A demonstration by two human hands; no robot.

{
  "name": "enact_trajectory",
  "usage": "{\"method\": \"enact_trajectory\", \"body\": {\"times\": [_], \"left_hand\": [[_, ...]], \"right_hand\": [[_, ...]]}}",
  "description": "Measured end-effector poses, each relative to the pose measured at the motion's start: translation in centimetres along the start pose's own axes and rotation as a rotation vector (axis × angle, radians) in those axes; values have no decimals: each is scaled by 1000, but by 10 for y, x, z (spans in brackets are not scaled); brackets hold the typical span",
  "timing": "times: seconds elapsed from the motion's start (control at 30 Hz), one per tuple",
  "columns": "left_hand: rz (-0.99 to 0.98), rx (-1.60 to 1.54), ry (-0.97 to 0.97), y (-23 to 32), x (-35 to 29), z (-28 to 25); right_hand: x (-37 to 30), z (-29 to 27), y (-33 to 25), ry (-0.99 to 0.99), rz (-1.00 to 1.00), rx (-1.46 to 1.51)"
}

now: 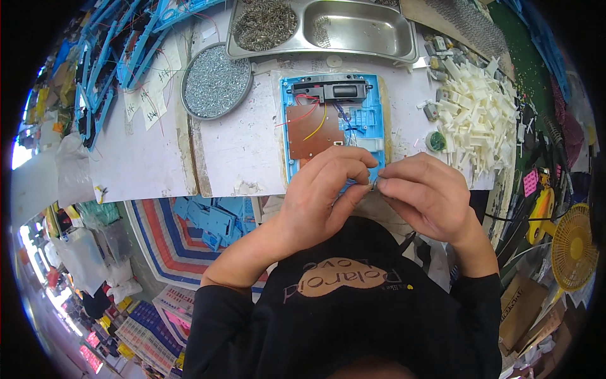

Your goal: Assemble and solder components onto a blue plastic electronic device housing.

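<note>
A blue plastic housing lies on the white table in front of me. Inside it sit a brown circuit board, a black mechanism along the far edge, and red, yellow and blue wires. Over the housing's near edge, my left hand is closed, thumb and fingertips pinched together. My right hand pinches just beside it at the near right corner, the fingertips of both hands almost meeting. Whatever lies between the fingertips is too small to make out.
A round tray of small silver screws stands left of the housing. Beyond is a metal tray with springs in one compartment. White plastic parts are heaped at right. Blue housings with wires stack far left; a striped bag sits below.
</note>
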State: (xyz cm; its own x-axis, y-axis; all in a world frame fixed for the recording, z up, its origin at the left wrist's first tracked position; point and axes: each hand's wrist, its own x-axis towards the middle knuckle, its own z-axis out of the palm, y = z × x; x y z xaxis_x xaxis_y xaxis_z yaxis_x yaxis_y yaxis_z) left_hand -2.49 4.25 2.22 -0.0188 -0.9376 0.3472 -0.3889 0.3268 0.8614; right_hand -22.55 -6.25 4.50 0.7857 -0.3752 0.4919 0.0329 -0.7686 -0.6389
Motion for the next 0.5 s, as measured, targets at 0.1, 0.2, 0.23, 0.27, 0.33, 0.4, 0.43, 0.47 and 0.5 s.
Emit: {"method": "enact_trajectory", "body": {"times": [0.1, 0.2, 0.23, 0.27, 0.33, 0.4, 0.43, 0.47, 0.5], "left_hand": [[8, 6, -18, -2, -1, -1], [32, 100, 45, 1, 3, -2], [14, 88, 61, 0, 2, -2], [-3, 77, 77, -1, 2, -1], [-26, 69, 91, -1, 1, -1], [-32, 73, 84, -1, 2, -1], [-41, 59, 73, -2, 4, -1], [-50, 44, 62, -2, 5, -1], [-59, 29, 50, -3, 6, -2]], "right_hand": [[-1, -1, 0, -19, -19, -26], [-3, 0, 1, -4, -11, -31], [-4, 1, 2, 2, -3, -25], [-6, 1, 3, 7, 6, -19], [-8, 2, 4, 14, 19, -25], [-10, 2, 5, 20, 31, -32], [-11, 2, 6, 23, 37, -35], [-11, 2, 6, 27, 42, -38], [-12, 1, 7, 28, 47, -42]]}}
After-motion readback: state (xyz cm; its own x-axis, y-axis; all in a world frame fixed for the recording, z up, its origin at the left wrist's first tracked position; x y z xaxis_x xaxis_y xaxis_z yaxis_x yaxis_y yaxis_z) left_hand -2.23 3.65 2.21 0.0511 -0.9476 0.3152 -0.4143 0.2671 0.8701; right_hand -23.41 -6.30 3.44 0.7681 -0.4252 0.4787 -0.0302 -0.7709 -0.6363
